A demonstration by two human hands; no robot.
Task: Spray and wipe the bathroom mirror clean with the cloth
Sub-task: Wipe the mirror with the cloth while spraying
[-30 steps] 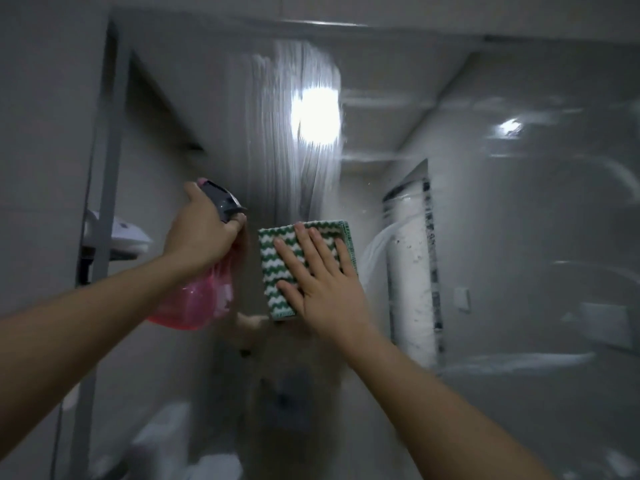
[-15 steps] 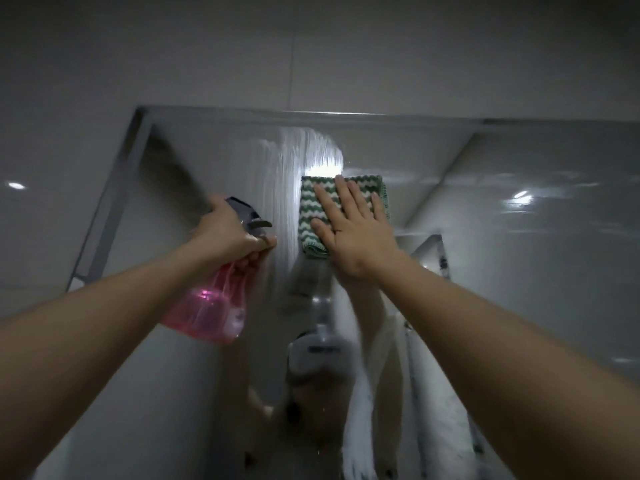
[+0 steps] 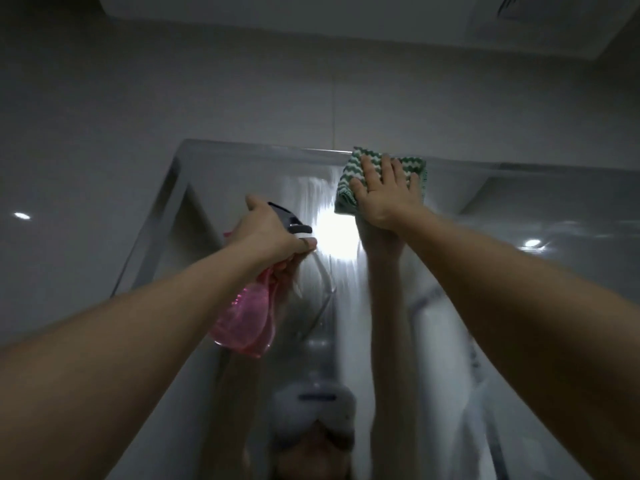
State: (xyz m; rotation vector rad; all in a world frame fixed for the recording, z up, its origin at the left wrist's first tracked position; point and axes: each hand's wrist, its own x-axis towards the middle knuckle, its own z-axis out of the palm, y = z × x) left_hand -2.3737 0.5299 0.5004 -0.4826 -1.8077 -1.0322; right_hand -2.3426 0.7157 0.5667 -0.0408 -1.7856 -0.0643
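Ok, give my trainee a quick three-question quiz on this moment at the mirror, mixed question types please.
1. True or false: the cloth sits at the mirror's top edge.
2. What does the left hand hold? A) pink spray bottle B) sponge C) towel
3. Fill in: the right hand presses the cloth with ____ fingers.

Key: 1 true; 2 A; 3 flat (straight), against the mirror.
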